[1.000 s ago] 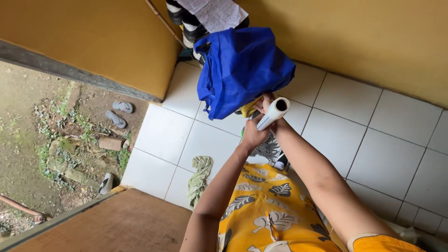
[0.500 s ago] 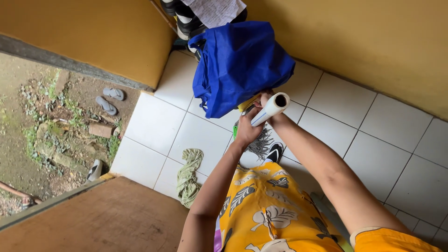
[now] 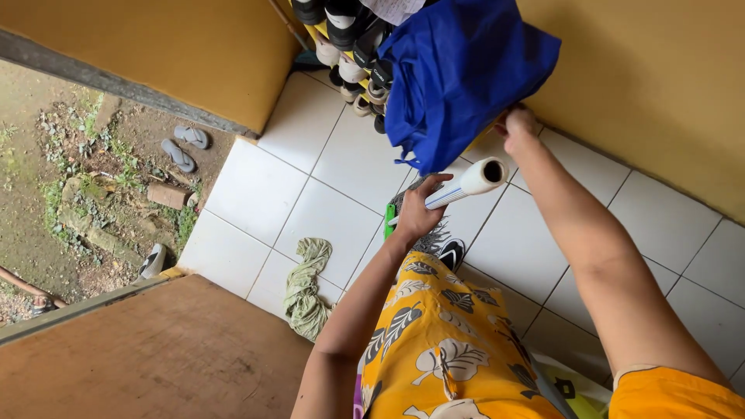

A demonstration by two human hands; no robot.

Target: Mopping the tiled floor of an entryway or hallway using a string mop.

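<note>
My left hand (image 3: 420, 214) grips a white tubular mop handle (image 3: 471, 181) that points up toward the camera; its green mop head (image 3: 390, 220) rests on the white tiled floor (image 3: 310, 194). My right hand (image 3: 518, 122) reaches further out and pinches the lower edge of a blue fabric bag (image 3: 458, 74) that hangs in front of a shoe rack.
A rack of black and white shoes (image 3: 349, 46) stands against the yellow wall (image 3: 644, 85). A green rag (image 3: 306, 287) lies on the tiles near a wooden door (image 3: 147, 357). Grey sandals (image 3: 185, 147) lie outside on the dirt.
My right hand left the mop handle and moved up and right with the blue bag. The bag shifted right, uncovering more of the shoe rack. My left hand kept the handle.
</note>
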